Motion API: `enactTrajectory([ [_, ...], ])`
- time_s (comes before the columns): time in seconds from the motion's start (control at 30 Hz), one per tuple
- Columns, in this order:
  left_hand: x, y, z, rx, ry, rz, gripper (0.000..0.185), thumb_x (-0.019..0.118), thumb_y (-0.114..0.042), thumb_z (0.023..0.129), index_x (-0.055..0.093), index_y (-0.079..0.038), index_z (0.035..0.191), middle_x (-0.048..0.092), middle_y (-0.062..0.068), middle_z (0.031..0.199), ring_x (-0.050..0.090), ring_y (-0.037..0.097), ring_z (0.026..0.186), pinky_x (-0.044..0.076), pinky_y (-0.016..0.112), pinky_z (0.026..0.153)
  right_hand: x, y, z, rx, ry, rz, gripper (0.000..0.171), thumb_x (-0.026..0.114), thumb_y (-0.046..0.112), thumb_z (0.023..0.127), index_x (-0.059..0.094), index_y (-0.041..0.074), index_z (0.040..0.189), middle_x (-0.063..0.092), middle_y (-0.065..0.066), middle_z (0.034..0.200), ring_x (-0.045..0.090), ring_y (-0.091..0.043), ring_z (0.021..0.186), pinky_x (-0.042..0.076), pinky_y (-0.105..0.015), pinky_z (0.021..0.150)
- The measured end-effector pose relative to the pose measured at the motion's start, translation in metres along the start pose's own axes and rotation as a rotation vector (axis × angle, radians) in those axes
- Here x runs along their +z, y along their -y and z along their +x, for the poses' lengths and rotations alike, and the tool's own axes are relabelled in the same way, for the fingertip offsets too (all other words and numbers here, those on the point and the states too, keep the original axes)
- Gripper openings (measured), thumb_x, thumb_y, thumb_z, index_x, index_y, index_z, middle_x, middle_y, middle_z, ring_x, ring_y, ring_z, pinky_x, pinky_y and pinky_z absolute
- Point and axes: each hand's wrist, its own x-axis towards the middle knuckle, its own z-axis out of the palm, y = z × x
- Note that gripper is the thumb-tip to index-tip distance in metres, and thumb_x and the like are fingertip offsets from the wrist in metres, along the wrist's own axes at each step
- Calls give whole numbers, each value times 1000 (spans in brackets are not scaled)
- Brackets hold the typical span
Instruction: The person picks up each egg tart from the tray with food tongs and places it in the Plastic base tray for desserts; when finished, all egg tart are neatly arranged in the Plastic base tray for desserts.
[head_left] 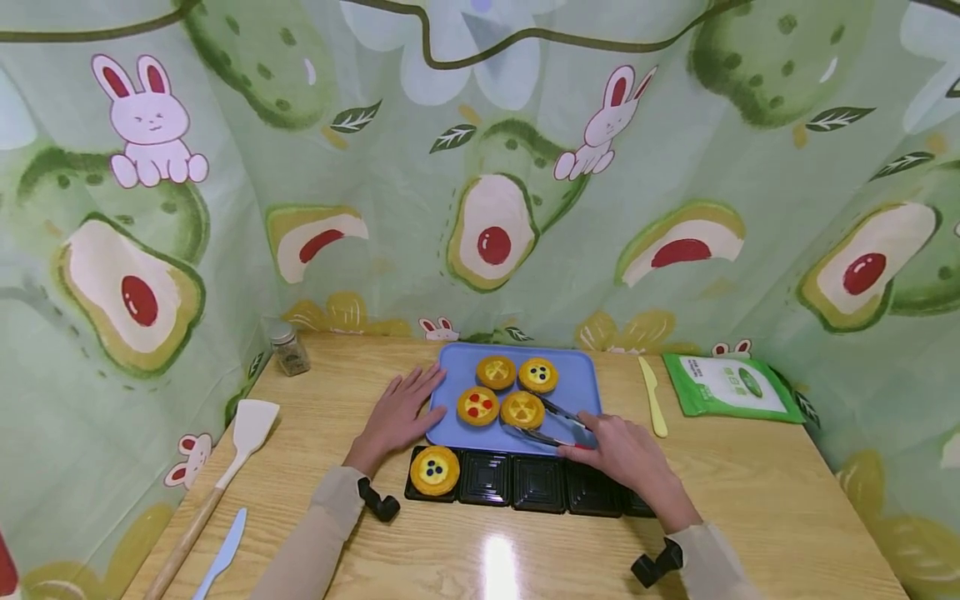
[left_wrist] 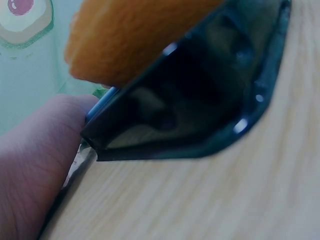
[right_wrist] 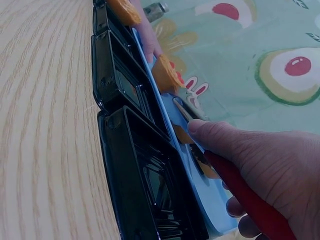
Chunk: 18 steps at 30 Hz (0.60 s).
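At the left edge of the blue rectangular tray (head_left: pixel 454 367), my left hand (head_left: pixel 401 410) lies spread, apparently steadying it; my right hand (head_left: pixel 624 450) grips red-handled metal tongs (head_left: pixel 561 412) astride the tray's near-right round golden tart (head_left: pixel 522 410).

Head cam fwd/down; wrist cams (head_left: pixel 386 507) (head_left: pixel 651 568) close; all share blk tray (head_left: pixel 485 478).

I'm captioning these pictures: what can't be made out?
Head view: back end of the tongs, hidden by the right hand.
Head view: handle ends of the spatula and blue knife, cut off by the bottom edge.
Head view: fine print on green packet, too small.
Left wrist: top of tart, cut off by upper edge.
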Motion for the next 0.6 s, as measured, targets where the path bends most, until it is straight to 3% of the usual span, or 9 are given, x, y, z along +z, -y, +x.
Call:
enactTrajectory([
  [0.6, 0, 0, -1, -7, 12, 1, 74, 44, -62, 104, 26, -28, 168, 21, -9, 173, 18, 27, 161, 12, 57, 128, 2, -1, -1, -13, -13, -8, 53, 71, 66, 89, 65, 13, 95, 37, 6, 61, 37, -10, 50, 24, -25, 45],
])
